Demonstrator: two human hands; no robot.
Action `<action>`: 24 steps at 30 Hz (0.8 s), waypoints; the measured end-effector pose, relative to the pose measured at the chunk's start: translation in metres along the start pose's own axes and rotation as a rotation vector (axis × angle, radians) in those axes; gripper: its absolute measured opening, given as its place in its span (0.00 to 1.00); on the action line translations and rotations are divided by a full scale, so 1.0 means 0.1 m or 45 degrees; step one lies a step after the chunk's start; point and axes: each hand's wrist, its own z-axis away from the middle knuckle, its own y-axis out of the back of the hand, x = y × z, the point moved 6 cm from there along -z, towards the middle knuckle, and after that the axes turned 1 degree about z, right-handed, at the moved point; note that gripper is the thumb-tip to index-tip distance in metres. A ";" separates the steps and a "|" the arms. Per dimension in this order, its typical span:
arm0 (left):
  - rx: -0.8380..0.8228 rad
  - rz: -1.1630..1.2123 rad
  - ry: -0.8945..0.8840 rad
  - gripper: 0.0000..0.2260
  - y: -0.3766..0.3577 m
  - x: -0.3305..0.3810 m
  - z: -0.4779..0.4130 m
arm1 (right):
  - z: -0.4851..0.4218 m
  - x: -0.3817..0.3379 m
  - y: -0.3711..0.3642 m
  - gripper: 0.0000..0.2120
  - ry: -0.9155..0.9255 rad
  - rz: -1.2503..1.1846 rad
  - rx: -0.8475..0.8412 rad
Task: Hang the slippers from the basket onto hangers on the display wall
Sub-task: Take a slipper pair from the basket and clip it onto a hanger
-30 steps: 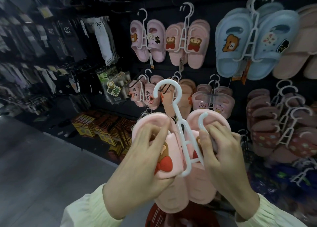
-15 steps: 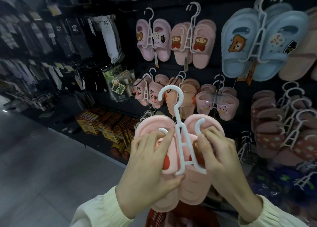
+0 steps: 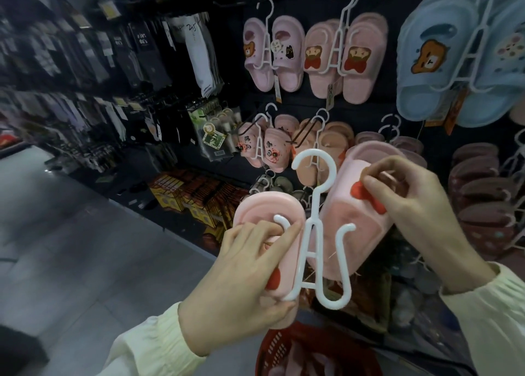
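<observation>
A white plastic hanger (image 3: 318, 233) stands upright in front of me, hook at the top. My left hand (image 3: 247, 267) grips the left pink slipper (image 3: 267, 210) together with the hanger's left prong. My right hand (image 3: 412, 202) pinches the strap of the right pink slipper (image 3: 349, 225), which is tilted up and away from the hanger's right prong; that prong is bare. Both slippers carry a red bow decoration. The red basket (image 3: 272, 353) sits low, below the hanger, with more slippers inside.
The dark display wall (image 3: 369, 114) ahead holds hung pairs: pink slippers (image 3: 343, 57) at the top, blue slippers (image 3: 454, 54) at the upper right, more pink pairs in the middle row. Socks (image 3: 199, 54) hang at the left. Grey floor (image 3: 71, 233) lies at the lower left.
The right slipper has been lifted off the hanger's right prong and swung up to the right in my right hand. The left slipper stays on the left prong. The view shifted closer.
</observation>
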 end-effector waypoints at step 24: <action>0.201 0.233 -0.176 0.43 0.09 -1.66 -1.24 | -0.84 -0.25 -0.99 0.25 0.445 0.986 -0.183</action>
